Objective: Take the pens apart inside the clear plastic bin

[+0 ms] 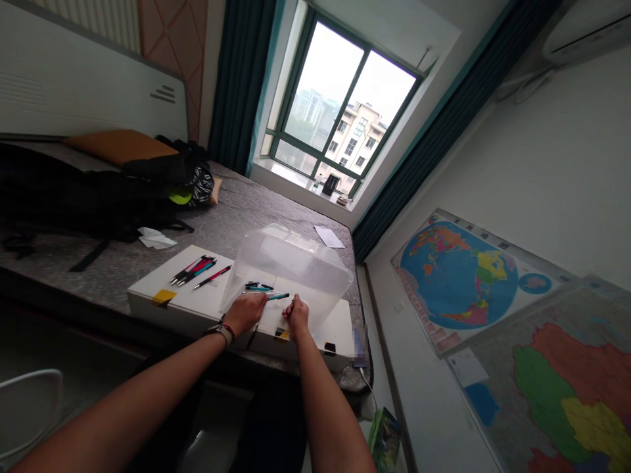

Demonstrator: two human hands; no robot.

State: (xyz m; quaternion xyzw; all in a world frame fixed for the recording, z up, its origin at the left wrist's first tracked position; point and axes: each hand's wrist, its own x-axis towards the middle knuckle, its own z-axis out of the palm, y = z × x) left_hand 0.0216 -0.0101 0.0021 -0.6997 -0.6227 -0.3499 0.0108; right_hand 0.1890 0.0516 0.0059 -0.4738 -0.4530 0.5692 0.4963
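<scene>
1. Teal-and-black slender pen [279,296], apparently of plastic: held above a white flat-topped carton [197,299], just before a translucent plastic bin [290,259]. Judged light, stiff and smooth; likely to roll or slip if pinched loosely, though not readily broken.
2. Left hand [246,312]: fingers closed on one end of the pen, the other end projecting toward the right hand. Best hold, in judgement: thumb and fingertips about the barrel, away from the tip.
3. Right hand [298,315]: fingers curled together near the projecting end, apart from the carton's far side; whether they clasp any small part cannot be told.
4. Hidden: the pen's gripped end, covered by the left fingers, and the right palm.
5. Hard to make out: a small group of teal and dark pens [259,286] beyond the left hand, their number uncertain; likewise the overlapping red, teal and black pens [197,269] on the carton's left part.
6. Obscured: a pixelated patch [360,346] at the carton's right end.
</scene>
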